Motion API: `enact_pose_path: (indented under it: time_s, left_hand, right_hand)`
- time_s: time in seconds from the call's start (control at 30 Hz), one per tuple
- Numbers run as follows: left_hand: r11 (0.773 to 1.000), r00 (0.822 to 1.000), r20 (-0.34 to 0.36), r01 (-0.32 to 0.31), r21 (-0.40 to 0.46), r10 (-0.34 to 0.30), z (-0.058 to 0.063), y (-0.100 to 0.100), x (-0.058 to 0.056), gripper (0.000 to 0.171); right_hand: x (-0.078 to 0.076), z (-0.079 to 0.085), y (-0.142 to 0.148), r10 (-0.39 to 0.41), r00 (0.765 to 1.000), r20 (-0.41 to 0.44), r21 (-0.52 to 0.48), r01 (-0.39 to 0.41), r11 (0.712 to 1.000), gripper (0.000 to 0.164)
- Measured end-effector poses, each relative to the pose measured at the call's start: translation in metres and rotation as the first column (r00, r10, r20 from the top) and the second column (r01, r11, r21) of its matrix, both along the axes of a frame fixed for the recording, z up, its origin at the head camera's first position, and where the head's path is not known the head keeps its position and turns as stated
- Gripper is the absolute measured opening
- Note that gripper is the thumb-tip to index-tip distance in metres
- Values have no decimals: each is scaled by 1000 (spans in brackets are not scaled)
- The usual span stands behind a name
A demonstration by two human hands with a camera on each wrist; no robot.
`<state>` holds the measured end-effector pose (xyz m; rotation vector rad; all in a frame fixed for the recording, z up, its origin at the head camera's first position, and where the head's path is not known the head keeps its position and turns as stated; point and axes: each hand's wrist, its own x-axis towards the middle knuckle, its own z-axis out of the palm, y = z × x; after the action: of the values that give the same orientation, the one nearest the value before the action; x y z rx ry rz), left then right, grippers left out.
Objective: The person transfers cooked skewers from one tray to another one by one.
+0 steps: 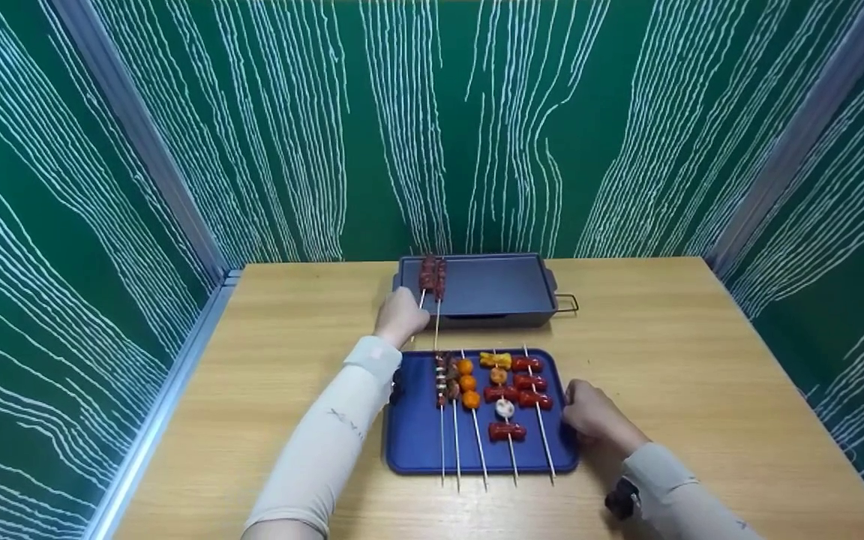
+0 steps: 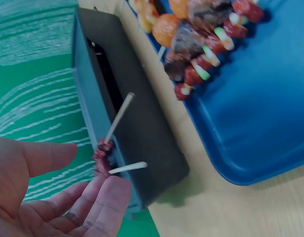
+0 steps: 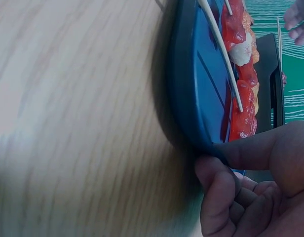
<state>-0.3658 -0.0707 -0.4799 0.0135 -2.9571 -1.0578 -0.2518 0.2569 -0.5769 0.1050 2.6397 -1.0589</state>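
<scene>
At the left end of a dark grey grill [image 1: 496, 281] lie two dark-red meat skewers [image 1: 428, 274], their sticks jutting over its near edge. My left hand [image 1: 400, 316] is right beside those sticks; the left wrist view shows its thumb [image 2: 51, 159] and fingers spread apart, with nothing pinched between them. On the near side, my right hand [image 1: 595, 411] grips the right edge of a blue tray [image 1: 411, 442], thumb and index finger pinching the rim. The tray carries several skewers: sausage pieces [image 1: 529, 382], a mixed one [image 1: 505, 407], orange balls [image 1: 467, 382], and dark meat [image 1: 453, 379] beside a red-and-white one [image 1: 441, 379].
A wire handle [image 1: 568, 303] sticks out from the grill's right side. The wooden table [image 1: 664, 337] bears everything and ends at green walls [image 1: 492, 150] with white wavy lines. The skewers' sticks poke past the tray's front rim.
</scene>
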Motion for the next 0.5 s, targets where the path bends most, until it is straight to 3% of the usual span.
enact_pose_path:
  time_s: [0.13,0.23,0.33,0.37,0.5]
  left_hand:
    - [1000,1000,22,-22,-11,23,-6,-2,-2,4]
    - [999,997,60,-38,-18,39,-12,-3,-8,11]
    - [999,995,88,-42,-31,44,-24,-4,-20,16]
    - [999,997,66,-34,-25,36,-46,-7,-35,16]
    - [998,995,82,-47,-36,50,-55,-5,-41,15]
  right_hand:
    - [1,0,-1,-2,1000,-2,-24,2,1000,13]
    - [2,-1,-1,-9,1000,-4,-48,8,999,13]
    - [2,-1,-2,-12,1000,-12,-53,11,999,13]
    - [1,-2,-1,-11,1000,-17,-49,11,999,13]
    - [1,-1,-1,-8,1000,-20,-40,7,999,13]
